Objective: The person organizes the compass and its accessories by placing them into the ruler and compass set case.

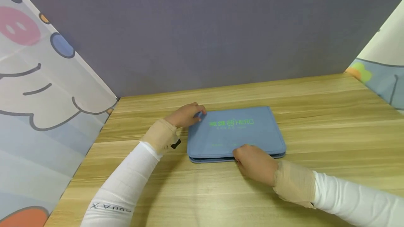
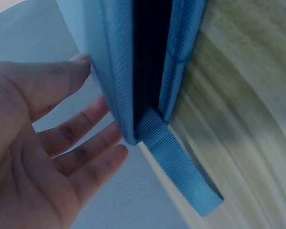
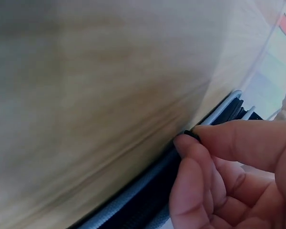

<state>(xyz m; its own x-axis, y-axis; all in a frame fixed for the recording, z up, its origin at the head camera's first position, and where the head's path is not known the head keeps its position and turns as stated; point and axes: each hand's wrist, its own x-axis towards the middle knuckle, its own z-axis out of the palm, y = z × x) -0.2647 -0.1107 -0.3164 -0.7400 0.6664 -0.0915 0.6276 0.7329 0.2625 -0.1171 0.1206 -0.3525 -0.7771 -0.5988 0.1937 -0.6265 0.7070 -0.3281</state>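
A blue zip-up document case with green lettering, including HERO, lies on the table. Its near edge gapes slightly, and a dark gap also shows along its side in the left wrist view. My left hand is at the case's far left corner, thumb and loosely spread fingers touching the cover. From the case's end sticks out a short blue fabric tab, below those fingers. At the near edge my right hand pinches a small black zipper pull between thumb and forefinger; most of the pull is hidden.
The case rests on a wood-grain table. A grey panel rises along the table's far edge. Cartoon-printed sheets stand on the left and on the right.
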